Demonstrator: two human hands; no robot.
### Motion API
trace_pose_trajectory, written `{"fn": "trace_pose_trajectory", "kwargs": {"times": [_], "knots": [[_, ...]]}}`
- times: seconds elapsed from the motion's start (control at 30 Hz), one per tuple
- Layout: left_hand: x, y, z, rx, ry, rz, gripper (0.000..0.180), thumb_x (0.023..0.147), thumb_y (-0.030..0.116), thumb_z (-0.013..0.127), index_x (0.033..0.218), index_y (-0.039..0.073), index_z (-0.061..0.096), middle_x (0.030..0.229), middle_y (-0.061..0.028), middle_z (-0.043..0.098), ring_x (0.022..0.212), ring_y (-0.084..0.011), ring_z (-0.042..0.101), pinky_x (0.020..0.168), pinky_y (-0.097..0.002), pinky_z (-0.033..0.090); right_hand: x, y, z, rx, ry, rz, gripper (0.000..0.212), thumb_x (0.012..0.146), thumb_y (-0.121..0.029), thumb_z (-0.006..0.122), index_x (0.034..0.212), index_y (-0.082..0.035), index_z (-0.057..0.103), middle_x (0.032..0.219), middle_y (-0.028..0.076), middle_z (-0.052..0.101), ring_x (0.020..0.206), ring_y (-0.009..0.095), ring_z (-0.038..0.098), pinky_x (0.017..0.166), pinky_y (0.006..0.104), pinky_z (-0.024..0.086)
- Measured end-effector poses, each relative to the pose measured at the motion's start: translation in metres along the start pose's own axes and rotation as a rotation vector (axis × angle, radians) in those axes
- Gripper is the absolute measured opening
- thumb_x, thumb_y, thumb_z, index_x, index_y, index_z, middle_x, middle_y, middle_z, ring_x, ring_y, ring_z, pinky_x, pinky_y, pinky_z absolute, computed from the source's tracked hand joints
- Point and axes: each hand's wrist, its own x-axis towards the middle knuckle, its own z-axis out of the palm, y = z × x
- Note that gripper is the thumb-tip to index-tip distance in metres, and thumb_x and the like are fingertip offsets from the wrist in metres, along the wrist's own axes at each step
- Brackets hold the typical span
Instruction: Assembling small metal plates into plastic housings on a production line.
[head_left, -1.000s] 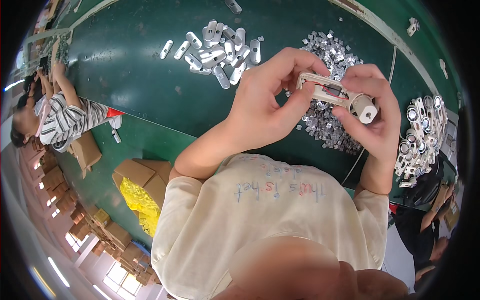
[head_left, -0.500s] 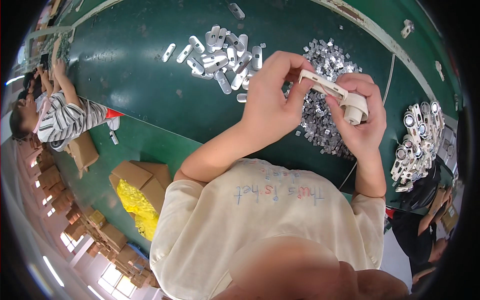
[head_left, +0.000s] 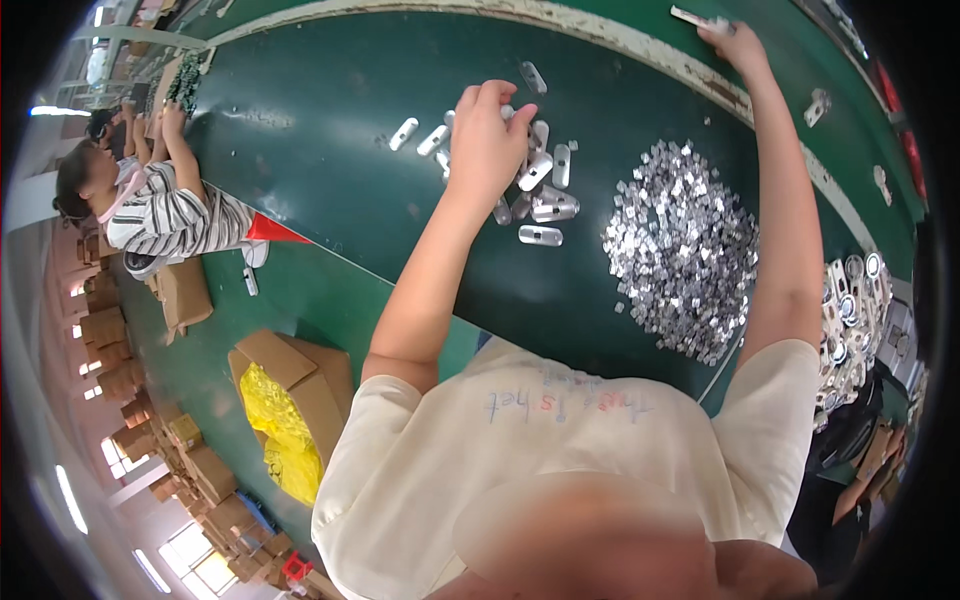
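- White part (head_left: 688, 16): top edge, right of centre, its end gripped by the person's right hand (head_left: 740, 48).
- Left hand (head_left: 485, 145): upper centre, over silver oval pieces (head_left: 541, 236); whether it grasps one cannot be told.
- Small silver squares (head_left: 680, 250): heaped right of centre.

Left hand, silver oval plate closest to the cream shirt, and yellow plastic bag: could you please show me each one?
Left hand (head_left: 485, 140): head view, back of the hand.
Silver oval plate (head_left: 540, 236): head view, middle of its face.
Yellow plastic bag (head_left: 281, 430): head view, its crumpled middle.
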Motion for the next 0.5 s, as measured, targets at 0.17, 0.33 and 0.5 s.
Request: {"fn": "trace_pose_trajectory", "kwargs": {"times": [0.17, 0.33, 0.5], "knots": [[0.048, -0.022, 0.025, 0.245, 0.005, -0.121, 0.033, 0.075, 0.022, 0.068, 0.088, -0.004, 0.053, 0.077, -0.018, 0.061, 0.075, -0.0329, 0.061, 0.067, -0.0386, 0.048, -0.118, -0.075, -0.016, -0.209, 0.085, -0.375, 0.031, 0.075, -0.026, 0.067, 0.087, 0.002, 0.059, 0.087, 0.021, 0.059, 0.083, 0.035, 0.057, 0.073, 0.0411, 0.045], [0.065, -0.008, 0.016, 0.167, -0.379, -0.148, 0.016, 0.069, 0.009, 0.069, 0.075, -0.004, 0.061, 0.073, -0.0191, 0.062, 0.076, -0.0341, 0.062, 0.069, -0.0403, 0.049, -0.26, -0.079, -0.034, -0.11, -0.246, -0.374, 0.028, 0.068, -0.008, 0.069, 0.093, -0.002, 0.058, 0.086, 0.014, 0.054, 0.089, 0.032, 0.054, 0.076, 0.0393, 0.044], [0.027, 0.034, 0.024, -0.396, -0.637, -0.247, 0.013, 0.082, 0.011, 0.063, 0.085, -0.002, 0.061, 0.071, -0.0049, 0.062, 0.065, -0.0097, 0.06, 0.059, -0.0223, 0.048, -0.288, -0.06, -0.031, -0.084, -0.068, -0.417, 0.008, 0.072, -0.003, 0.064, 0.079, -0.001, 0.061, 0.08, 0.012, 0.055, 0.079, 0.03, 0.055, 0.069, 0.0375, 0.046]]}}
